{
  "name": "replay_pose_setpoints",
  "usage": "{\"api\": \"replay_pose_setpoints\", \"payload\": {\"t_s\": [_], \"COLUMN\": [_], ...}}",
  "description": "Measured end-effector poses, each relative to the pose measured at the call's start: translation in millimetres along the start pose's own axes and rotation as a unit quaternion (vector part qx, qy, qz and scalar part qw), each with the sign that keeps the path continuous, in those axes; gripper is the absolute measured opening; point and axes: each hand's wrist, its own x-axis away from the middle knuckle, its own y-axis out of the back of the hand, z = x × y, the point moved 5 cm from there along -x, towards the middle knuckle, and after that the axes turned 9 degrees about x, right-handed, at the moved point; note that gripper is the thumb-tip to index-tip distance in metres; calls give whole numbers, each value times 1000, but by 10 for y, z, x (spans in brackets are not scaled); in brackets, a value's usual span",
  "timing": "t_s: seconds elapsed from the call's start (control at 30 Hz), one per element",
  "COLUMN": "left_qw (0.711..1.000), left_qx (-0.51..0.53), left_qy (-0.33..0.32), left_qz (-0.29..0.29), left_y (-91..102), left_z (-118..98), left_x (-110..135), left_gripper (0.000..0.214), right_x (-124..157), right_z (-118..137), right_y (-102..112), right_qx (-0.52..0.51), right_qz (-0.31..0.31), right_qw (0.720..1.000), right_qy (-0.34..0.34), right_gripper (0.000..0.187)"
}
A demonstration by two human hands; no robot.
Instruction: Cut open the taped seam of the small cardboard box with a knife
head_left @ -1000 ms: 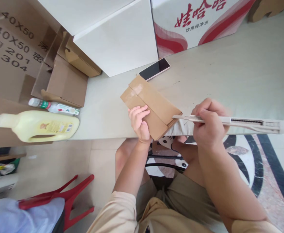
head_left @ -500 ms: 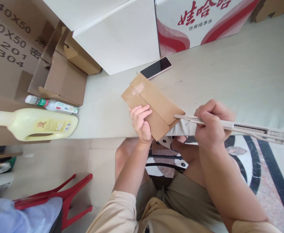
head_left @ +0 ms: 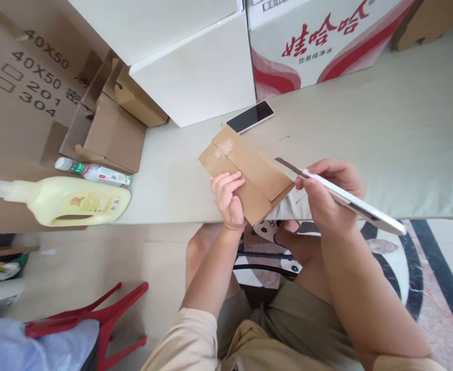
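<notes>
My left hand (head_left: 228, 198) grips a flat brown cardboard package (head_left: 249, 165) at its near left side, fingers on top. Clear tape covers part of the package's far left end, and its right end shows layered, folded edges. In my right hand (head_left: 332, 193) is a white utility knife (head_left: 359, 206), its handle slanting down to the right. The bare blade (head_left: 288, 165) points up and left, just off the package's right corner; whether it touches the cardboard I cannot tell. A phone (head_left: 250, 117) lies screen up just behind the package.
Behind stand white boxes (head_left: 195, 72) and a red-and-white carton (head_left: 311, 51). To the left are brown cardboard boxes (head_left: 114, 134), a small clear bottle (head_left: 95, 171) and a yellow jug (head_left: 79, 201) on its side. A red stool (head_left: 110, 319) stands on the floor at lower left.
The utility knife has come away from the package's right end and turned in my right hand, so its blade now points up and left. My left hand keeps its hold.
</notes>
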Motion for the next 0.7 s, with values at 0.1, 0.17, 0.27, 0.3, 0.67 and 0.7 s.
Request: {"api": "replay_pose_setpoints", "payload": {"t_s": [0.1,0.17,0.27,0.3,0.67,0.7], "left_qw": [1000,1000,1000,1000,1000,1000], "left_qx": [10,14,13,12,-22,-24], "left_qy": [1,2,2,2,11,12], "left_qz": [-4,-11,-18,-18,4,2], "left_y": [5,5,2,1,9,9], "left_z": [6,10,12,12,37,42], "left_x": [0,-1,-3,-4,1,1], "left_gripper": [39,39,41,41,45,46], "right_x": [-20,-24,-26,-27,-25,-29], "right_z": [-46,-77,-76,-63,-143,-156], "right_y": [44,55,45,36,-55,-47], "right_qx": [16,9,-47,-57,-47,-55], "right_qz": [-16,-23,-25,-22,-28,-37], "right_qw": [1000,1000,998,997,996,994], "right_qy": [6,-15,-38,-36,-76,-86], "right_gripper": [25,31,34,32,27,28]}}
